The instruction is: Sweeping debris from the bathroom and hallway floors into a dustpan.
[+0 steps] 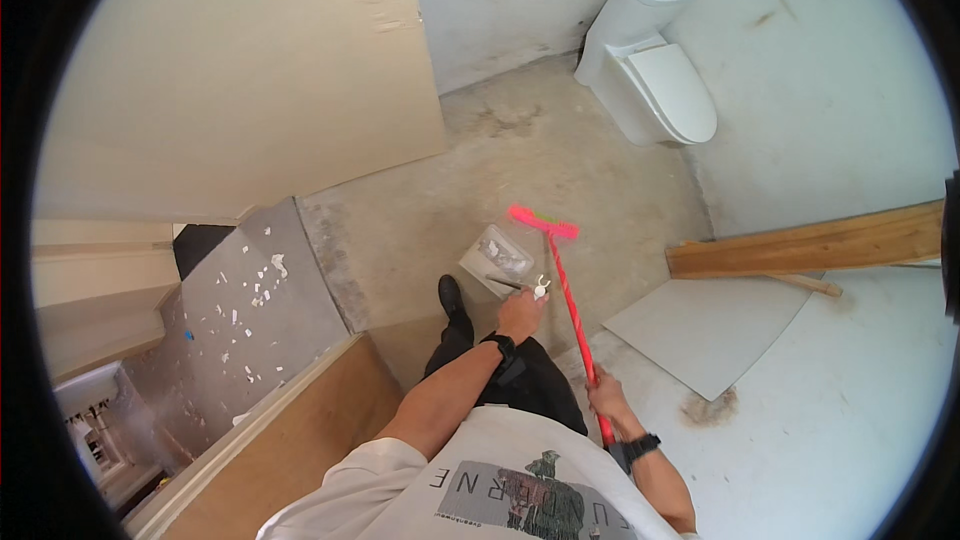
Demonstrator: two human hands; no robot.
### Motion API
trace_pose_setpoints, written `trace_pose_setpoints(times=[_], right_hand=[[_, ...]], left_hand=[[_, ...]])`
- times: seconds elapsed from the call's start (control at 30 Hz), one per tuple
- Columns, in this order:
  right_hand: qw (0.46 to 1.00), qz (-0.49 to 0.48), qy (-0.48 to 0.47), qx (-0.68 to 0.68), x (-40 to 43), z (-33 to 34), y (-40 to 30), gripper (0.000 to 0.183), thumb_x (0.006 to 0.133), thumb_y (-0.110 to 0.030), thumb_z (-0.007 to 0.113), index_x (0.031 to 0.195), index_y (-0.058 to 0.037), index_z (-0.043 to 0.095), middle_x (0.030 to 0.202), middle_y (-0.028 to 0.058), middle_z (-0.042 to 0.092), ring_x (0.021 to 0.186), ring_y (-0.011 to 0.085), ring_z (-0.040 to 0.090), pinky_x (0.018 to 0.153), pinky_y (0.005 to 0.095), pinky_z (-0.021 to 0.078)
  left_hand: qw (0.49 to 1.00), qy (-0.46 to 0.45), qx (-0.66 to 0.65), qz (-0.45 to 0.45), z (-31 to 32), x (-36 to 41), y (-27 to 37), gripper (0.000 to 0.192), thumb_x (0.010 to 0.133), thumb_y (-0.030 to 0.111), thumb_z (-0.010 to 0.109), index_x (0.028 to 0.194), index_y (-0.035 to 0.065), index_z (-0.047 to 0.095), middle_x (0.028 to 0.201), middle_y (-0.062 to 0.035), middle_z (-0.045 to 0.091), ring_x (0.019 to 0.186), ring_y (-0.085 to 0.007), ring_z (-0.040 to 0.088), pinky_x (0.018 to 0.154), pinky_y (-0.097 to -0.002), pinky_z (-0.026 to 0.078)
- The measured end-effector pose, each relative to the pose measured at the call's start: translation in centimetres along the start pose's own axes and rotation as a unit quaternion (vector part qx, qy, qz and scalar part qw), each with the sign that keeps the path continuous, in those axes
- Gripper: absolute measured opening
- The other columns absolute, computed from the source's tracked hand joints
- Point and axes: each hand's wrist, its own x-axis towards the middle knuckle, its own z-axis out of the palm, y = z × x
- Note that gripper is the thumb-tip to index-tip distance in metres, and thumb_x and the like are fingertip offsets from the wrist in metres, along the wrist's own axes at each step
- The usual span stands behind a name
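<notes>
My left hand [523, 315] is closed around the upper end of a dustpan's handle, with a white clip [540, 287] just beyond my fingers. The translucent dustpan [472, 264] rests on or just above the floor near my shoe, with pale scraps in it. In my right hand [607, 392] is the red pole of a broom [571, 307], low on my right side. The broom's pink head [544, 222], with some green bristles, lies by the far right edge of the dustpan.
A white toilet [667, 90] stands by the far right wall. A beige door [247, 67] is at the upper left. White scraps [259, 292] litter the grey floor beyond the threshold. A wooden board [802, 240] and a pale panel [712, 330] are on the right. A wooden partition [300, 435] is beside me.
</notes>
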Motion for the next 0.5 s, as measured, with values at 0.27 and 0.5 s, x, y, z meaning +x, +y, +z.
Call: trace_pose_setpoints(times=[0.27,0.5], right_hand=[[0.98,-0.002,-0.11,-0.168,0.7,0.3,0.6,0.053,0.078,-0.01,0.053,0.129,0.0009,0.043,0.086,0.0299,0.062,0.081,0.0408,0.063,0.069,0.0462,0.0508],[0.981,0.147,-0.127,-0.011,-5.1,-6.1,-5.4,0.054,0.078,-0.011,0.053,0.13,-0.0015,0.042,0.088,0.0287,0.062,0.082,0.0424,0.062,0.074,0.0457,0.0499]], left_hand=[[0.999,0.037,-0.025,0.006,0.4,0.1,-0.9,0.05,0.089,0.046,0.05,0.101,-0.0024,0.054,0.087,-0.0286,0.062,0.085,-0.0454,0.06,0.073,-0.0524,0.048],[0.999,0.032,-0.032,0.017,-0.2,-0.3,-1.8,0.047,0.088,0.042,0.052,0.1,-0.0036,0.054,0.085,-0.0274,0.063,0.083,-0.0444,0.061,0.071,-0.0524,0.048]])
